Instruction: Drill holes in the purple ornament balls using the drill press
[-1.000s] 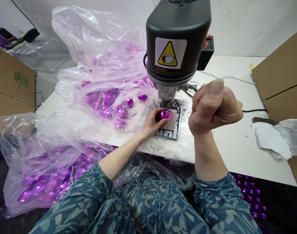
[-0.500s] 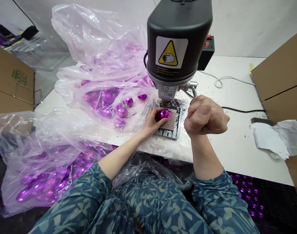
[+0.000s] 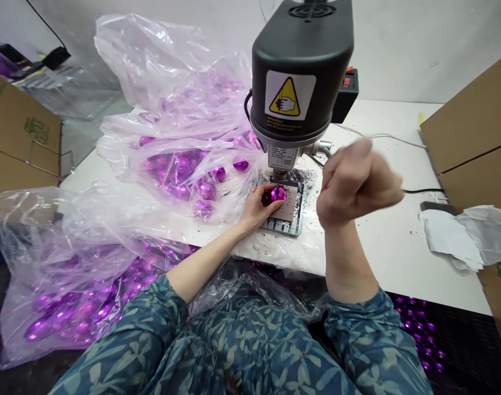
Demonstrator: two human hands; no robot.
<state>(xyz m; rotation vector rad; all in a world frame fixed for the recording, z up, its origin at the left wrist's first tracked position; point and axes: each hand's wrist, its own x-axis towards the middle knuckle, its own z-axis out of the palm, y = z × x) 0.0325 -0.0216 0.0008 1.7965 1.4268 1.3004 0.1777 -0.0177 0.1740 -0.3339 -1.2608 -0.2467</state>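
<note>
Directly below the black drill press (image 3: 303,88), the person's left hand (image 3: 257,209) pinches a glossy purple ball (image 3: 280,195), its rounded surface patched with bright pink glints and dark at the top, over a tan board (image 3: 290,208), while the right hand (image 3: 357,186) is curled into a blurred fist, its contents impossible to tell.

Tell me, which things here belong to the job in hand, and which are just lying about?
Seems in use:
purple ball, pinched by the left hand
beige pad beneath it
black machine above
right hand, a fist; anything inside hidden
bagged purple balls, probably

Seems just lying about:
crumpled white paper
cardboard box at right
</note>
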